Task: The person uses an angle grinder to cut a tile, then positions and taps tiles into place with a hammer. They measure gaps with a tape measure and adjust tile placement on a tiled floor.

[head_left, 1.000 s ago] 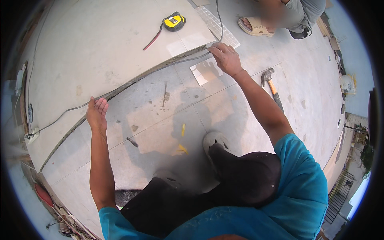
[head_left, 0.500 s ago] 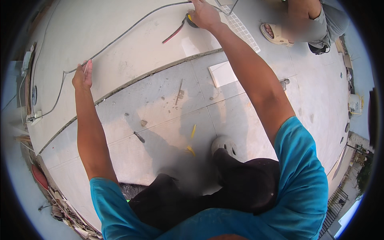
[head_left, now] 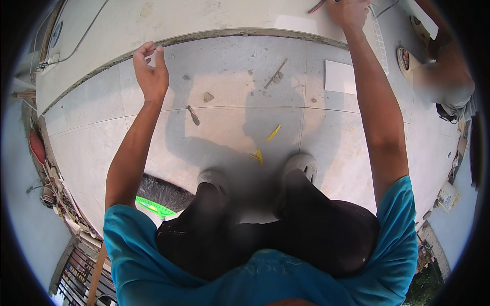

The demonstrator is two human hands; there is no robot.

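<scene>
My left hand (head_left: 151, 74) is empty above the raised slab's edge. Its fingers are partly curled and the thumb stands apart from them. Up at the top edge of the view, my right hand (head_left: 350, 14) is over the pale slab (head_left: 204, 18), fingers bent around a small dark thing too cut off to name. Just left of that hand lies a short red and black strip (head_left: 316, 6). A grey cable (head_left: 88, 36) runs over the slab at the upper left, apart from my left hand.
A white tile piece (head_left: 340, 76) and a white grid (head_left: 379, 43) lie at the right, near another person's sandalled foot (head_left: 407, 60). Yellow scraps (head_left: 258, 157), a dark stick-like tool (head_left: 193, 116) and stone bits (head_left: 208, 97) are on the tiled floor. A green-edged broom (head_left: 155, 206) lies by my left leg.
My left hand has let go of the grey cable and come nearer the slab's edge. My view has turned and moved, and my right hand now sits at the top edge.
</scene>
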